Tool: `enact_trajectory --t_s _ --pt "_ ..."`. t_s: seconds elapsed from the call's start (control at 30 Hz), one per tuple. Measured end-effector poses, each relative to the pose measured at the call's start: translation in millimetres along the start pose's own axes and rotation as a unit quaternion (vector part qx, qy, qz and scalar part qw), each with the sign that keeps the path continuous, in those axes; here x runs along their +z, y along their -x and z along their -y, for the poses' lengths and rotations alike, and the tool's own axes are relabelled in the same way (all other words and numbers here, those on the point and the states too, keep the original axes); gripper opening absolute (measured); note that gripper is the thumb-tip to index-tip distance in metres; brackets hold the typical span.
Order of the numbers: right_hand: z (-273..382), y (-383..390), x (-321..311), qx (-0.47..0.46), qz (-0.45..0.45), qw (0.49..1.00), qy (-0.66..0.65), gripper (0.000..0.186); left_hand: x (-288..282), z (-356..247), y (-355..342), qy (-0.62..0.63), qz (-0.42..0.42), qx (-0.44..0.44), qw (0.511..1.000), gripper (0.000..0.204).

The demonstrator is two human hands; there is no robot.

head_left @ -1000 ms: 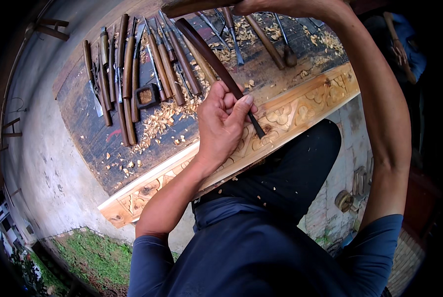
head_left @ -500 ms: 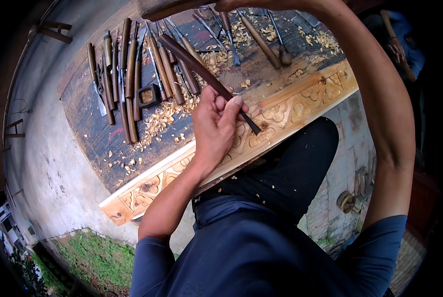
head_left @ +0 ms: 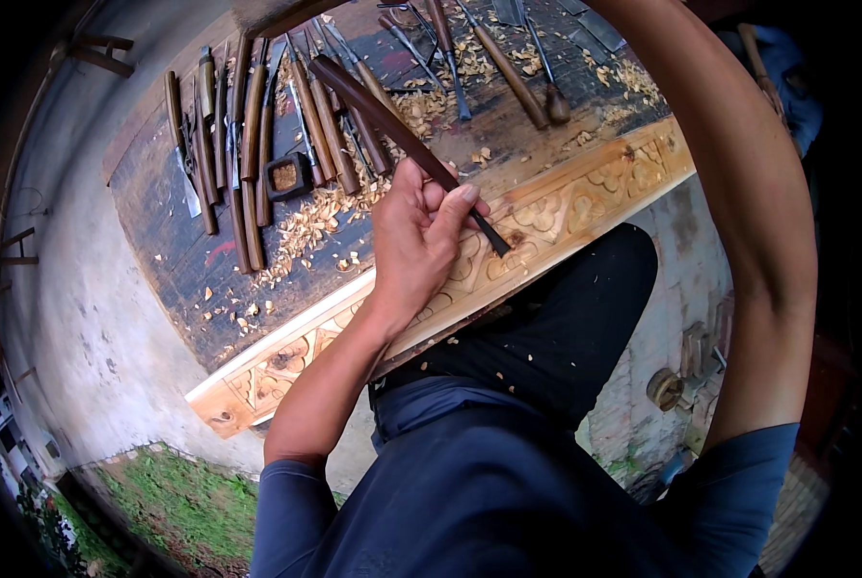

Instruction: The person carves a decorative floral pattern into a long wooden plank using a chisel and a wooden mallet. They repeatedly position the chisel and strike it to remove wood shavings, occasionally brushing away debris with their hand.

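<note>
My left hand (head_left: 419, 236) is closed round a wood chisel (head_left: 384, 118). The chisel's dark brown handle slants up to the left, and its blade tip rests on a pale carved board (head_left: 585, 204). Curling floral and leaf patterns run along the board, which lies slantwise along the near edge of the workbench. My right forearm (head_left: 729, 125) arches up past the upper edge, so the right hand is out of sight. At that edge, above the chisel's butt end, shows part of a thick brown wooden piece (head_left: 275, 15); what it belongs to is cut off.
Several wood-handled carving tools (head_left: 254, 125) lie on the dark workbench (head_left: 175, 279) beyond the board. A small dark square block (head_left: 287, 177) sits among them, with wood shavings (head_left: 310, 229) strewn around. My bent knee (head_left: 623, 260) is below the board. Another person (head_left: 797, 82) is partly visible far right.
My right hand has risen out of the picture, and less of the brown wooden piece shows. The left hand and chisel keep their place on the board; the view has shifted slightly.
</note>
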State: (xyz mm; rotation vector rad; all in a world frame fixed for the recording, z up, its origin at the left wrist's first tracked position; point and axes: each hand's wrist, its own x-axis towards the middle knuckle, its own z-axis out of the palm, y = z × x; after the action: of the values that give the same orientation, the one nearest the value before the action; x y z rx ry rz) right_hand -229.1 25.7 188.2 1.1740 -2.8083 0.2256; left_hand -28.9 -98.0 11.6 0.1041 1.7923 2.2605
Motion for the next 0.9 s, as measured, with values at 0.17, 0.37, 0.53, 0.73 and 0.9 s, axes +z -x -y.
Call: enact_trajectory --t_s 0.17,0.37,0.53,0.73,0.9 --pt "8 -20 -6 -0.070 0.031 0.996 0.046 0.047 -4 3 1 -0.035 0.001 0.013 0.999 0.018" --pt "30 -19 -19 -0.076 0.113 0.986 0.100 0.033 -1 -3 5 -0.045 -0.004 0.018 0.999 0.018" --pt "32 -20 -23 -0.064 0.098 0.986 0.116 0.031 -2 -2 5 -0.038 0.006 0.004 0.999 0.018" --pt "38 -26 -22 -0.080 0.153 0.970 0.169 0.034 -3 2 4 -0.007 -0.005 -0.006 1.000 0.016" --pt "37 -25 -19 -0.066 0.090 0.986 0.121 0.035 -1 6 2 -0.022 -0.022 0.028 0.999 0.019"
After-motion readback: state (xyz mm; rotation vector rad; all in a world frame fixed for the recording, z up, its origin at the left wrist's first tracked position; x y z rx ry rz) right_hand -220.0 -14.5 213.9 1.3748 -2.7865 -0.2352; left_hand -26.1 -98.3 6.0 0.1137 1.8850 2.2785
